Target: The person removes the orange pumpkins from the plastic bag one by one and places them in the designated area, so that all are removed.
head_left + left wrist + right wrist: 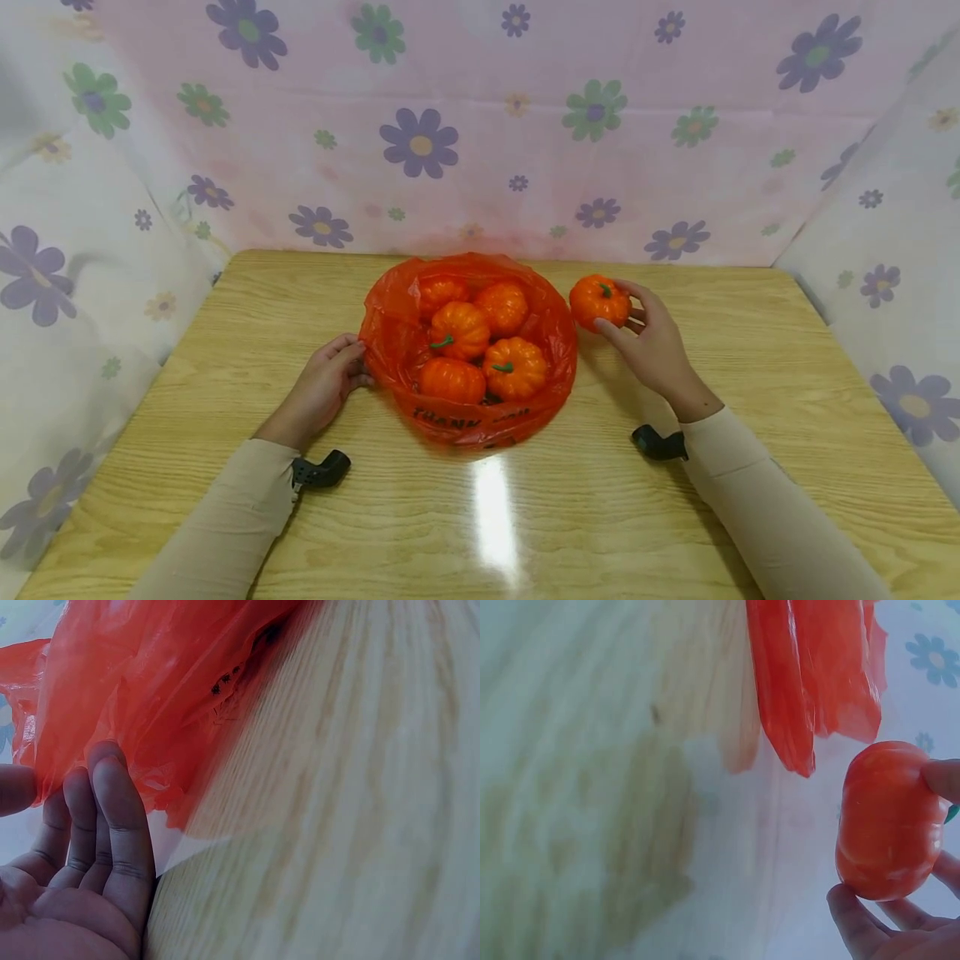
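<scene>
A red translucent plastic bag (558, 367) stands wide at the mouth on the table, with dark lettering on its front. Several small orange toy pumpkins (460, 331) lie inside it, some showing green stems. At the bag's left rim, my left hand (326, 387) pinches the thin plastic between thumb and fingers; the left wrist view shows the fingertips (112, 776) against the film. To the right of the bag, my right hand (654, 342) grips another toy pumpkin (600, 302) by its sides, stem facing up. The right wrist view shows this pumpkin (889, 821) raised beside the bag's edge.
The wood-grain table (390, 533) reaches back to a pink flowered cloth (480, 167), and similar pale cloth hangs on both sides. Black devices (322, 469) sit at both wrists. A bright light reflection lies on the tabletop in front of the bag.
</scene>
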Demonstrator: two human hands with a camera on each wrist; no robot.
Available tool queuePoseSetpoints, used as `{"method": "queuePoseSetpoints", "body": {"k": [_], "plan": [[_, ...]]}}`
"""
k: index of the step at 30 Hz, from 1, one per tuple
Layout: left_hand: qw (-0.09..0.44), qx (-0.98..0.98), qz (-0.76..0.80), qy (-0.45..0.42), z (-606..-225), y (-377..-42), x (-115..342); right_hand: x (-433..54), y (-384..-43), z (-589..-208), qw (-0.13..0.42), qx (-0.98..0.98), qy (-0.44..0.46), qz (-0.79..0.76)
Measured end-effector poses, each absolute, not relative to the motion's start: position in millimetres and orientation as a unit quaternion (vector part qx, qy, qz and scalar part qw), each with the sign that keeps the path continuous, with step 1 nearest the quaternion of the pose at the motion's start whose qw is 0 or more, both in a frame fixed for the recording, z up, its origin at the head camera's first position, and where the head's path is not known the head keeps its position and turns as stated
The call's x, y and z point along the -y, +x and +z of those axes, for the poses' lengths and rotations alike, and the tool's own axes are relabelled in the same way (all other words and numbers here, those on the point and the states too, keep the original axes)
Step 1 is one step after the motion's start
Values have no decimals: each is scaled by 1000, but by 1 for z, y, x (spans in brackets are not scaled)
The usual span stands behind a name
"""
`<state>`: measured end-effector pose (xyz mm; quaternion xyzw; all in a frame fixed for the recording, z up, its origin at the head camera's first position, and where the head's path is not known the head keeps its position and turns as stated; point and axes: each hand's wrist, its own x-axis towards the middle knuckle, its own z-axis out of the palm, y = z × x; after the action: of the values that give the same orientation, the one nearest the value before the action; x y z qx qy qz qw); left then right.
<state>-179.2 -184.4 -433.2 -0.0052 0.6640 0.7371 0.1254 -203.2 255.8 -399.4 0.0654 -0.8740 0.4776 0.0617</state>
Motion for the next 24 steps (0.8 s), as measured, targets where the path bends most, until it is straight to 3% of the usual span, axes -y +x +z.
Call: {"method": "queuePoseSetpoints", "body": {"k": [24], "plan": [[128, -659, 741, -11, -434, -180, 185, -286, -210, -407, -47, 897, 25, 438]]}}
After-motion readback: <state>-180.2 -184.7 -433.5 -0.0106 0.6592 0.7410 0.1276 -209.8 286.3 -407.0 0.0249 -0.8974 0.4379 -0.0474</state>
